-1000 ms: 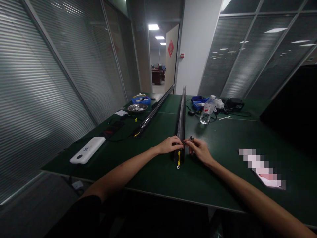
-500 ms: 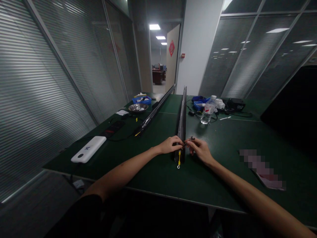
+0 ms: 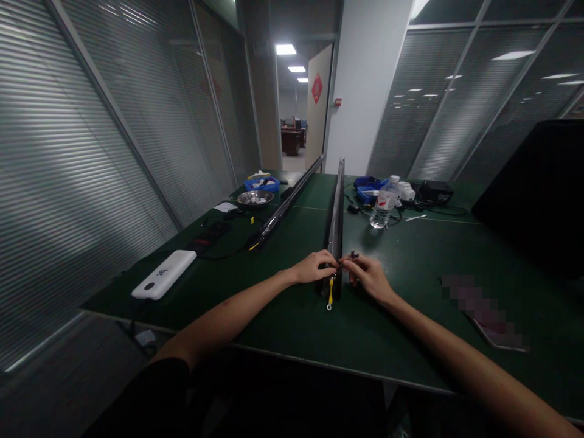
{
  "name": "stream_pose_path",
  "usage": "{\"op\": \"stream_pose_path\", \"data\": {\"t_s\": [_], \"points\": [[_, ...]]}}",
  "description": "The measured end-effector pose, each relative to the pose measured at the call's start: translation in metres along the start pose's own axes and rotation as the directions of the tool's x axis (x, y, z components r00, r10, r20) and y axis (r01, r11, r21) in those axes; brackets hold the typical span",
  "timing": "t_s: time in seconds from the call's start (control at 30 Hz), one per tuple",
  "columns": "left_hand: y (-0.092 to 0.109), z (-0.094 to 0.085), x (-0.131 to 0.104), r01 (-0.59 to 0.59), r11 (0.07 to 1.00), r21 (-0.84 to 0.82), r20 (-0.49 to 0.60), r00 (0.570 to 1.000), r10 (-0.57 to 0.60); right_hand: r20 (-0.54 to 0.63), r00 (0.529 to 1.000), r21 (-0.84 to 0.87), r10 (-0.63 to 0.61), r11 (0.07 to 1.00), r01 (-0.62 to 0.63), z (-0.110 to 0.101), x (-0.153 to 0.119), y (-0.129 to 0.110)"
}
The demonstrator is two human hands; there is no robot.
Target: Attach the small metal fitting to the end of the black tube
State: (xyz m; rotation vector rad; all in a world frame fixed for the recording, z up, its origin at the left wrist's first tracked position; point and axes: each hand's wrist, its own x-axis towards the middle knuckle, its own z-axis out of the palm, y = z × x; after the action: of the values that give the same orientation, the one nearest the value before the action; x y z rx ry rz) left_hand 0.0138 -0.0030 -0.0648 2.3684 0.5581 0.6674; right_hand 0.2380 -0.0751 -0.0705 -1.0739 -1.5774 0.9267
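A long dark rail [image 3: 335, 225] in clear wrap runs away from me along the green table [image 3: 283, 316]. My left hand [image 3: 314, 266] lies over its near end, thumb and fingers pinched at something too small to make out. Just to the right, my right hand [image 3: 368, 275] is closed on a small dark piece [image 3: 354, 255] that pokes up above the fingers; its kind is unclear. The fingertips of both hands nearly meet over the rail. From the near end hangs a short yellow wire [image 3: 331, 291] with a metal ring terminal [image 3: 329, 307].
A second wrapped rail [image 3: 287, 201] lies to the left. Near it are a white power bank [image 3: 164, 275], a metal bowl [image 3: 255, 198] and a blue bin [image 3: 261, 184]. On the right stand a water bottle [image 3: 383, 204], blue trays [image 3: 367, 193] and a black box [image 3: 435, 191].
Both hands stay in nearly the same place over the rail. The whole view has shifted very slightly.
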Motion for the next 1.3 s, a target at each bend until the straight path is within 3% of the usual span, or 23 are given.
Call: {"op": "stream_pose_path", "data": {"t_s": [0.63,0.73,0.83,0.93,1.13,1.2,1.3], "points": [[-0.001,0.0,0.0,0.001,1.0,-0.006,0.006,1.0,-0.001,0.024,0.998,-0.072,-0.06,0.995,0.062,0.001,0.003,-0.006],[0.001,-0.001,0.0,-0.005,1.0,-0.023,0.017,1.0,0.005,0.107,0.989,-0.137,-0.102,0.984,0.116,-0.005,0.01,-0.013],[0.001,-0.002,0.0,-0.019,0.999,-0.04,0.017,1.0,0.02,0.244,0.968,-0.179,-0.054,0.979,0.1,-0.015,0.02,-0.025],[0.0,-0.002,0.0,-0.024,0.999,-0.029,0.009,1.0,0.024,0.39,0.921,-0.187,0.001,0.979,0.078,-0.029,0.037,-0.048],[0.0,0.0,0.001,0.017,1.0,-0.025,-0.018,1.0,-0.017,0.513,0.852,-0.326,0.103,0.942,0.082,-0.05,0.077,-0.093],[0.002,0.0,0.001,0.014,1.0,-0.024,-0.021,1.0,-0.014,0.47,0.873,-0.39,0.133,0.918,0.07,-0.05,0.085,-0.098],[0.004,-0.001,0.0,0.014,1.0,-0.023,-0.024,1.0,-0.014,0.318,0.941,-0.428,0.119,0.903,0.031,-0.045,0.089,-0.097]]}}
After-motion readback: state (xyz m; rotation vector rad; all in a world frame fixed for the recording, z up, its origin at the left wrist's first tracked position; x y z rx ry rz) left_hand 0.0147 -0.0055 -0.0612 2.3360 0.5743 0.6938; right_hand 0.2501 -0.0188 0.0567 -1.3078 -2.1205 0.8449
